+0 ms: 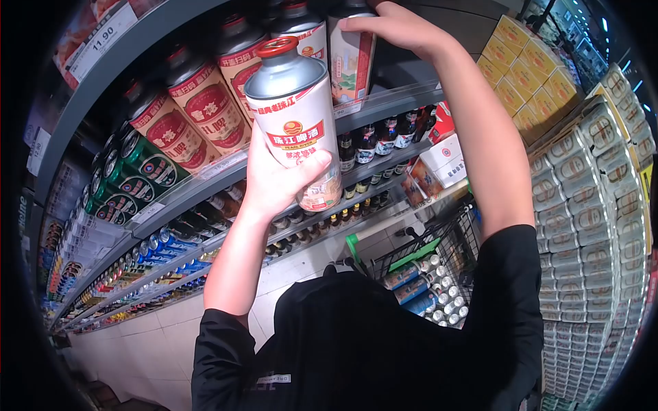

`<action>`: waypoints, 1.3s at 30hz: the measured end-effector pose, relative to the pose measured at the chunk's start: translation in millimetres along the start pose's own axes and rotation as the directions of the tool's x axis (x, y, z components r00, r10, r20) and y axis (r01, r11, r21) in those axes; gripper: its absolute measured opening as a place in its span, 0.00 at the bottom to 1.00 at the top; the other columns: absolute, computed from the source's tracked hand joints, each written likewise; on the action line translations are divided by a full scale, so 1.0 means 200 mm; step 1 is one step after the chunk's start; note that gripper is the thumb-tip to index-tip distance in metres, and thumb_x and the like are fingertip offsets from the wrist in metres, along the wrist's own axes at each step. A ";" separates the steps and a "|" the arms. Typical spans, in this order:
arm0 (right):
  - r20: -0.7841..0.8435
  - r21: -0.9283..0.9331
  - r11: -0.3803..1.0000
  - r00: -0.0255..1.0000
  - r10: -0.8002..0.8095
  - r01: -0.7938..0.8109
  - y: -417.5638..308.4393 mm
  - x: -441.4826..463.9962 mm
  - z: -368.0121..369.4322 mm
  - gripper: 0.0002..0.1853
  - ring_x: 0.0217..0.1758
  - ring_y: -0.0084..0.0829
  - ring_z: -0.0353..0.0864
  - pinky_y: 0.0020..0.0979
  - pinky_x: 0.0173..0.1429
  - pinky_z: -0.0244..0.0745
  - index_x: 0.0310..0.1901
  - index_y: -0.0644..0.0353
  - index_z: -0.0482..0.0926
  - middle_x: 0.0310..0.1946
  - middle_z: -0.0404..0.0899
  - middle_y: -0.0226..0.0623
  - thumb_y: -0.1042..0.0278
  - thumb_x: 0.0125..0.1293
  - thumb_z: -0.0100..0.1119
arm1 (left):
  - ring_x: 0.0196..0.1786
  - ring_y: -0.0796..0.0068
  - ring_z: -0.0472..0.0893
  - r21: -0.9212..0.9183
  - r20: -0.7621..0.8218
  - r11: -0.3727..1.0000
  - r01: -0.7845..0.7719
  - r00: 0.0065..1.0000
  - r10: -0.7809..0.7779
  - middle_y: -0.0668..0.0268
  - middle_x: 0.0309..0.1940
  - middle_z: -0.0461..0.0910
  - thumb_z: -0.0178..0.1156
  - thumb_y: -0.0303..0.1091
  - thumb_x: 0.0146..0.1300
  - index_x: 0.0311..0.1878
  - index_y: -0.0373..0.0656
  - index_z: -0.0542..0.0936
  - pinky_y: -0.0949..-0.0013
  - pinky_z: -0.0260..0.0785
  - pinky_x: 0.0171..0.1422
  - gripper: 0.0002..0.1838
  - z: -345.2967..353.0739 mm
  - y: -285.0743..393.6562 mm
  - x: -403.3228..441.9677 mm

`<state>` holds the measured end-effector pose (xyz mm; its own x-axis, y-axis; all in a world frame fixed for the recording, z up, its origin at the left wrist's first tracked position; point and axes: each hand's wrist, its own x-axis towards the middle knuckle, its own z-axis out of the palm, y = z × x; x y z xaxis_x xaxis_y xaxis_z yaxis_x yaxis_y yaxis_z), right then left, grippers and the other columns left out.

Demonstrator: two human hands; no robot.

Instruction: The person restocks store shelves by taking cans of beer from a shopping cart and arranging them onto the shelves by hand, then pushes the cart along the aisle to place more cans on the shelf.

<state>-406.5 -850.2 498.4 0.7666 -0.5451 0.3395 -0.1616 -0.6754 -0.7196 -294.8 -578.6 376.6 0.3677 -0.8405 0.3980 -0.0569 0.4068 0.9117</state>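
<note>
My left hand [277, 175] is wrapped round a large white beer can [293, 127] with a silver shoulder and a red cap, its thumb across the lower label. The can is held upright, slightly tilted, in front of the shelf. Up at the shelf, my right hand [404, 29] grips another tall beer can [351, 65], whose side shows a printed street scene. The thumb presses on its front; the other fingers are partly hidden behind its top. Beside it on the shelf stands a similar white can [308, 41], partly covered by the held one.
Red-and-cream beer cans [209, 103] and green can packs [130, 171] line the shelf [226, 161] to the left. Bottles [367, 144] fill lower tiers. A shopping cart [421, 257] holding cans stands below. Yellow boxes [528, 75] and stacked can packs [582, 205] rise at right.
</note>
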 end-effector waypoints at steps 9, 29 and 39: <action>-0.117 -0.060 0.996 0.990 -0.078 0.071 0.02 -0.02 0.03 0.41 0.61 0.34 0.83 0.33 0.69 0.76 0.73 0.72 0.68 0.59 0.83 0.48 0.56 0.65 0.72 | 0.61 0.69 0.83 -0.003 -0.009 1.000 0.016 1.000 -0.016 0.58 0.60 0.79 0.84 0.36 0.55 0.71 0.38 0.64 0.59 0.77 0.68 0.47 -0.03 -0.01 -0.04; -0.023 0.206 0.976 0.997 -0.069 0.073 0.10 0.04 0.05 0.44 0.68 0.40 0.80 0.35 0.71 0.75 0.72 0.74 0.69 0.66 0.80 0.54 0.54 0.64 0.77 | 0.59 0.69 0.83 -0.003 -0.013 1.000 0.018 1.000 -0.018 0.58 0.60 0.79 0.83 0.35 0.55 0.71 0.38 0.64 0.60 0.78 0.66 0.46 -0.07 -0.02 -0.05; -0.155 0.221 0.975 0.988 0.006 0.029 0.02 -0.02 0.16 0.42 0.58 0.37 0.86 0.34 0.62 0.82 0.70 0.76 0.70 0.57 0.85 0.52 0.52 0.65 0.76 | 0.59 0.70 0.83 -0.025 -0.018 1.000 0.001 1.000 -0.002 0.58 0.59 0.80 0.83 0.34 0.55 0.71 0.39 0.64 0.61 0.78 0.66 0.45 -0.07 0.00 -0.07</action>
<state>-390.6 -834.8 474.6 0.6597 -0.6199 0.4249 0.0020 -0.5640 -0.8258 -287.8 -562.1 370.1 0.3844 -0.8347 0.3943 -0.0328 0.4145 0.9094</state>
